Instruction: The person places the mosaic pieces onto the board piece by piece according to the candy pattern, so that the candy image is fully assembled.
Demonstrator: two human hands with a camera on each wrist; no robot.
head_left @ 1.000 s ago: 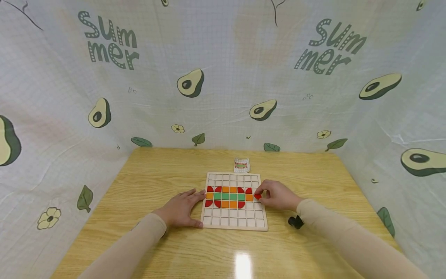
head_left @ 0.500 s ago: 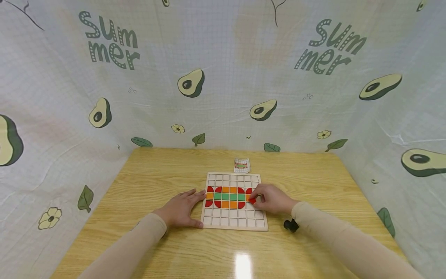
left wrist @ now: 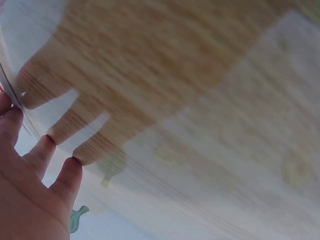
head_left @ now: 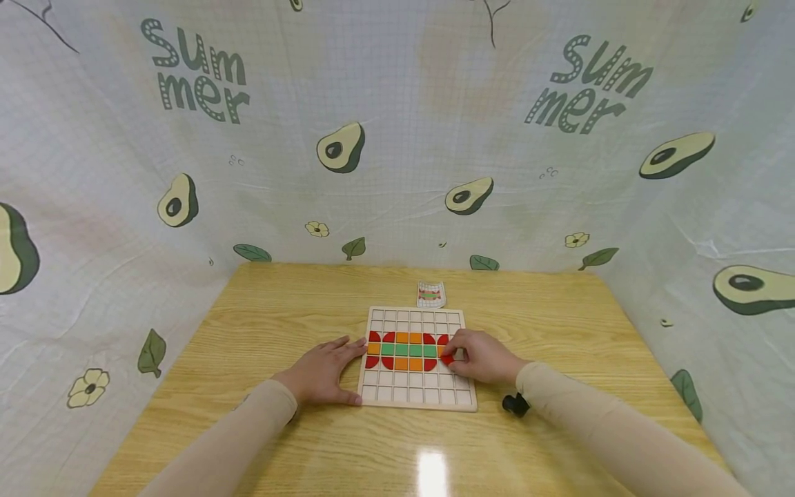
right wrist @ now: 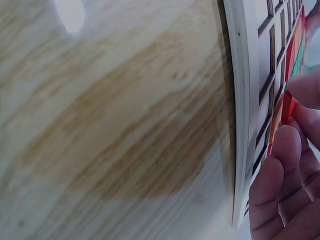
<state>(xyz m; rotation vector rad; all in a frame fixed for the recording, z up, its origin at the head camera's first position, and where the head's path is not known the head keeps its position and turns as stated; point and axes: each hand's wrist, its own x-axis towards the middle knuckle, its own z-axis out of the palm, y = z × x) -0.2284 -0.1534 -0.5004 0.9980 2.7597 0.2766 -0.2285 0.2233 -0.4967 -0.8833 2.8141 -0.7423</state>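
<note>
A square wooden grid board (head_left: pixel 417 395) lies on the table, with red quarter-round tiles (head_left: pixel 430 364), orange square tiles (head_left: pixel 402 363) and green ones (head_left: pixel 401 351) set across its middle rows. My right hand (head_left: pixel 486 356) pinches a red tile (right wrist: pixel 288 107) between thumb and fingers, over the right part of the board, just below an orange tile. In the right wrist view that tile stands tilted close to the grid. My left hand (head_left: pixel 323 373) rests on the table with fingers spread, its fingertips and thumb touching the board's left edge.
Behind the board lies a small card (head_left: pixel 431 295) printed with a similar coloured pattern. A black object (head_left: pixel 515 404) sits under the right wrist. A cloth (head_left: pixel 397 207) with avocado prints hangs around the wooden table (head_left: pixel 298 304).
My right hand has moved left from the board's right edge, carrying the red tile inward by about one column. The left hand and the board stay in place.
</note>
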